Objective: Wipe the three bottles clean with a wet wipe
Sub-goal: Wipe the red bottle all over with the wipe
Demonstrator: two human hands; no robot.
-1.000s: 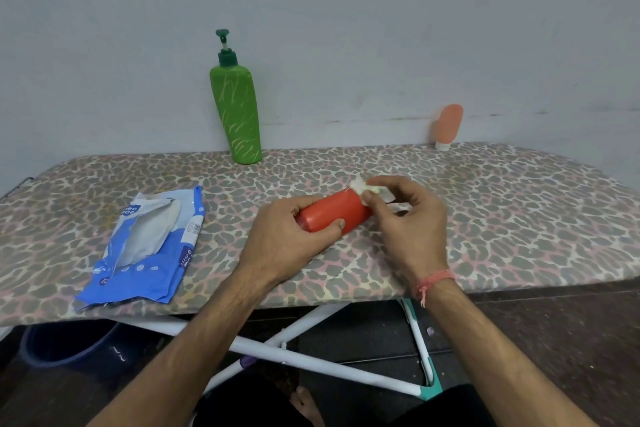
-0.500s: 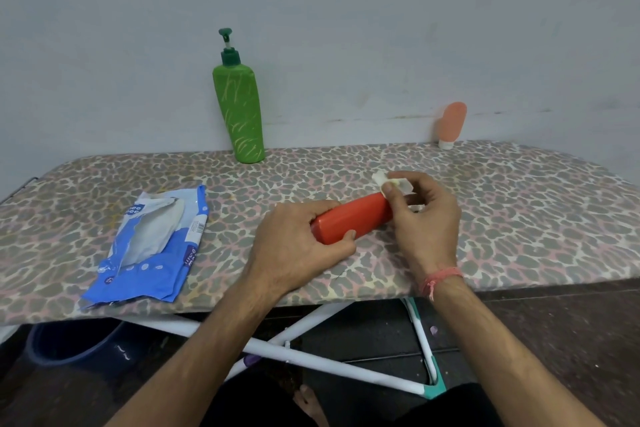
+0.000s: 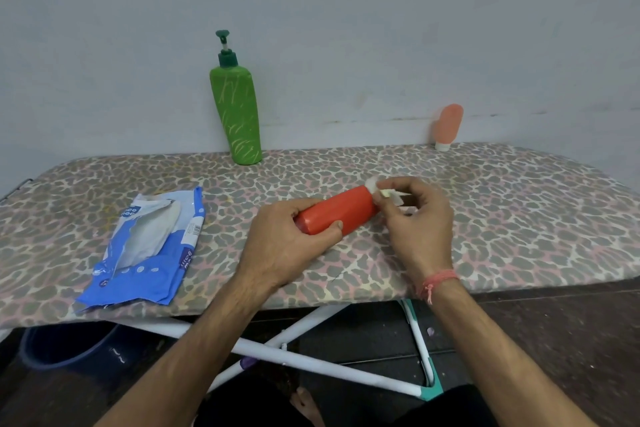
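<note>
A red bottle (image 3: 341,210) lies tilted over the middle of the leopard-print board (image 3: 519,211), its top pointing back right. My left hand (image 3: 294,243) grips its lower end, thumb on the near side. My right hand (image 3: 417,222) pinches a small folded white wet wipe (image 3: 388,191) against the bottle's top end. A tall green pump bottle (image 3: 236,114) stands upright at the back by the wall. A small peach tube (image 3: 447,126) stands cap-down at the back right, leaning on the wall.
An opened blue and white wet-wipe pack (image 3: 149,246) lies flat on the board's left part. The board's near edge runs just under my wrists, with white folding legs (image 3: 311,364) and a dark floor below. A dark blue tub (image 3: 69,347) sits under the left end.
The red bottle and both hands have shifted slightly right and away. My right hand has slid the wipe along to the bottle's top end. The other bottles and the pack stayed put.
</note>
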